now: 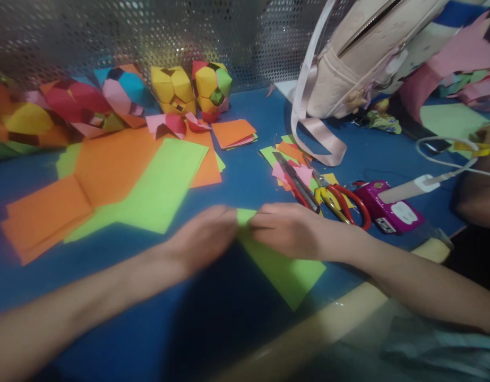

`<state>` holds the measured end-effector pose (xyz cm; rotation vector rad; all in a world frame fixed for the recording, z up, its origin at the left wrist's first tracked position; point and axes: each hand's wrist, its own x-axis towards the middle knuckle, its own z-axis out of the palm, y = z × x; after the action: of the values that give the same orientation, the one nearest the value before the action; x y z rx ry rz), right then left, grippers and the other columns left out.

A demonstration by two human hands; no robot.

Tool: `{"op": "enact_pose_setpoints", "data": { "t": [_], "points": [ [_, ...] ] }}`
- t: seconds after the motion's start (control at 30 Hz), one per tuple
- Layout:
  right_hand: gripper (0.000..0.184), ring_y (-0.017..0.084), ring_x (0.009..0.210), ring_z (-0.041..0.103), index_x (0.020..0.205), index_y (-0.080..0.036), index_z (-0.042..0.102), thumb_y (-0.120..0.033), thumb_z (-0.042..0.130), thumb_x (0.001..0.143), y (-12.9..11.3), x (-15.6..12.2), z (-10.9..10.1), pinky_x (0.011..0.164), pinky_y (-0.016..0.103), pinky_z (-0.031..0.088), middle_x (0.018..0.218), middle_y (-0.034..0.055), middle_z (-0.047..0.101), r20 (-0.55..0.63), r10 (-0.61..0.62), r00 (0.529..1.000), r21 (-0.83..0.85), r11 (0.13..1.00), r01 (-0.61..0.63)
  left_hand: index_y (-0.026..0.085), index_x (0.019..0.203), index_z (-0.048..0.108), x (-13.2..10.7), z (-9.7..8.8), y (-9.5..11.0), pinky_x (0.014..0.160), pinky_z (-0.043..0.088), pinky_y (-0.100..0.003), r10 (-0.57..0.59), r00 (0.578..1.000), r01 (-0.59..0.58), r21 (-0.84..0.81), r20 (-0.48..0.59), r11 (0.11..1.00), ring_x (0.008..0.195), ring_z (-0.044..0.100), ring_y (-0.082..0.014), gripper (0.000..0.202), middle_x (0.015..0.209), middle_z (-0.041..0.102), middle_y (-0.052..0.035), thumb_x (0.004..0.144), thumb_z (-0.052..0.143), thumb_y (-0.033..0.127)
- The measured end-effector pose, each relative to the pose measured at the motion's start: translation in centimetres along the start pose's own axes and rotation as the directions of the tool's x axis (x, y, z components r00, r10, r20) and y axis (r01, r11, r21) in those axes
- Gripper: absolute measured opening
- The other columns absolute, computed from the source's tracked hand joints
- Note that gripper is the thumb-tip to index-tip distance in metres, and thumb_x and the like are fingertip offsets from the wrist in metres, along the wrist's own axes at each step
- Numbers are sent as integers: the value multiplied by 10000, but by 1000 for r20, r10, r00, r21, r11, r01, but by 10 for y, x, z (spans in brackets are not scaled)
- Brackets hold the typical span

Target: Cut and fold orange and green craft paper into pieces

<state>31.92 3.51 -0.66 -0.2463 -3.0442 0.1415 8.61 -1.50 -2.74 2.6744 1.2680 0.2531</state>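
A bright green sheet of paper (294, 276) lies slantwise on the blue table near its front edge. My left hand (208, 233), somewhat blurred, has its fingers drawn together at the far left corner of this paper. Closed over the paper's upper part is my right hand (290, 231), its fingers bent and pressed to the sheet. The fingertips of both hands are partly hidden. To the left, a larger green sheet (165, 185) rests on orange sheets (113, 159), beside a stack of orange paper (48, 215).
Folded paper shapes, including a yellow one (172, 87), line the perforated metal panel (248, 37). Red-handled scissors (350, 204), a cutter knife (296, 183) and paper scraps sit beyond my right hand, near a purple box (392, 207). A pale bag (348, 69) stands behind.
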Motion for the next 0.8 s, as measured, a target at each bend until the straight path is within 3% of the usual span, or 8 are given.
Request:
{"op": "enact_pose_setpoints", "data": {
  "t": [0.13, 0.2, 0.37, 0.43, 0.5, 0.63, 0.73, 0.8],
  "points": [
    [306, 163, 725, 455, 725, -207, 567, -118, 421, 978, 0, 0, 3, 622, 306, 341, 803, 23, 571, 29, 23, 999, 19, 1000, -24, 154, 759, 651, 9, -4, 10, 676, 466, -344, 85, 996, -90, 299, 29, 950, 751, 587, -218, 254, 766, 635, -90, 963, 499, 160],
    [281, 162, 739, 479, 765, -201, 594, -143, 425, 983, 1, 0, 6, 618, 300, 355, 829, 34, 589, -3, 71, 998, 25, 997, -70, 158, 772, 654, 10, -3, 14, 635, 446, -327, 112, 994, -99, 386, -11, 917, 720, 577, -206, 236, 779, 642, -86, 966, 530, 210],
    [219, 188, 918, 578, 1030, -116, 640, -85, 460, 910, 0, 4, 17, 689, 298, 456, 1159, 126, 652, -147, 166, 975, 35, 986, -162, 138, 1039, 691, 4, 4, 18, 796, 497, -338, 195, 979, -144, 466, -62, 873, 913, 654, -220, 199, 1071, 708, -117, 970, 505, 149],
    [268, 205, 951, 587, 1093, -84, 635, -73, 453, 897, 0, 5, 20, 708, 311, 482, 1268, 152, 636, -210, 153, 966, -19, 987, -160, 133, 1084, 690, 2, 5, 18, 820, 510, -334, 179, 983, -137, 472, -44, 871, 953, 670, -224, 237, 1067, 721, -114, 977, 479, 139],
    [280, 208, 882, 586, 1104, -64, 640, -80, 429, 921, -2, 6, 21, 681, 318, 479, 1232, 160, 665, -229, 117, 966, -116, 982, -146, 114, 1109, 687, 2, 6, 19, 833, 520, -327, 174, 984, -132, 466, -48, 875, 974, 680, -228, 255, 1061, 729, -122, 981, 469, 141],
    [288, 203, 767, 591, 1118, -48, 650, -84, 421, 947, -13, 4, 11, 625, 328, 436, 1177, 181, 695, -109, 93, 990, -310, 943, -123, 130, 1108, 692, 3, 4, 20, 845, 536, -357, 116, 992, -86, 418, -47, 904, 1000, 681, -252, 253, 1085, 727, -136, 986, 475, 174],
    [281, 198, 712, 613, 1078, -52, 669, -46, 446, 908, -25, -1, -1, 596, 337, 400, 1173, 202, 696, 25, 184, 983, -399, 903, -159, 166, 986, 716, 2, 1, 21, 776, 544, -397, 50, 998, -33, 387, -34, 921, 922, 680, -272, 225, 995, 730, -130, 977, 496, 217],
    [267, 197, 646, 606, 1002, -59, 688, -20, 459, 870, -32, -6, -8, 554, 337, 351, 1046, 187, 726, 66, 256, 964, -430, 879, -205, 174, 843, 706, 3, -1, 22, 681, 527, -394, 26, 999, -15, 417, -19, 909, 793, 660, -264, 238, 876, 715, -126, 965, 515, 246]
  ]
}}
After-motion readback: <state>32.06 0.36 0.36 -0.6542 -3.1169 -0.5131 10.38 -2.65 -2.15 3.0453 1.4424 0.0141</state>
